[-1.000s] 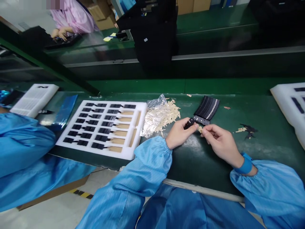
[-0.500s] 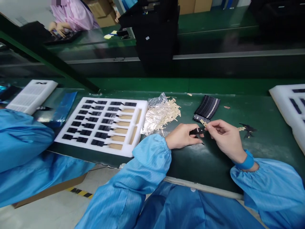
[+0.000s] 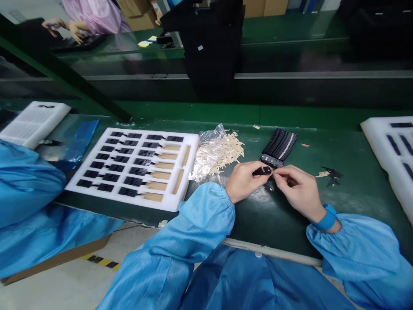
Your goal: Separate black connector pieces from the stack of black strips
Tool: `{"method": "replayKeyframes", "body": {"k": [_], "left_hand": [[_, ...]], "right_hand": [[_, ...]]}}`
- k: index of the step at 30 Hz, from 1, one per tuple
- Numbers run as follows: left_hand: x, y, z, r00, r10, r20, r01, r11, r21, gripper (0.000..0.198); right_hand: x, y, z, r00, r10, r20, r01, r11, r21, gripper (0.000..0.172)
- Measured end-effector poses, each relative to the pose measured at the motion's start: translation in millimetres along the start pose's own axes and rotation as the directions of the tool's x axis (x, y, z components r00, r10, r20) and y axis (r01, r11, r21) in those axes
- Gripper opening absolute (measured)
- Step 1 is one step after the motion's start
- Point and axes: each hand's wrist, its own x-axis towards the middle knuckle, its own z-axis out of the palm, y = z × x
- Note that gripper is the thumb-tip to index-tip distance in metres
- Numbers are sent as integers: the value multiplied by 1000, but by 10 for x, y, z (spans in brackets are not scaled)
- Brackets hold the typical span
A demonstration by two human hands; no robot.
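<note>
Black and small, the plastic part (image 3: 263, 171) sits pinched in the fingertips of my left hand (image 3: 245, 181) just above the green bench mat (image 3: 355, 159), and I have my right hand (image 3: 298, 189) closed up against its right end, thumb and forefinger nipping something too small for me to make out. Just behind the two hands lies a fanned row of black parts (image 3: 280, 145), with a pile of tan strips (image 3: 226, 150) spilling from a clear bag (image 3: 209, 138) to its left and the white foam tray (image 3: 167, 206) of loaded slots beyond that; a co-worker's blue sleeve (image 3: 26, 189) fills the left edge.
</note>
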Motion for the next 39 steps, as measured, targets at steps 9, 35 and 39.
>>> {"method": "replayKeyframes", "body": {"k": [9,35,39], "left_hand": [[22,-52,-20,993,114,8,-114,986,121,8],[70,3,-160,991,-88,100,90,996,-15,20],[30,17,-114,996,-13,87,5,996,91,12]], "right_hand": [[19,-18,29,998,-59,29,58,997,46,12],[-17,-25,-7,995,-57,-83,52,996,-68,2],[-37,-52,11,994,-110,0,110,989,-97,5]]}}
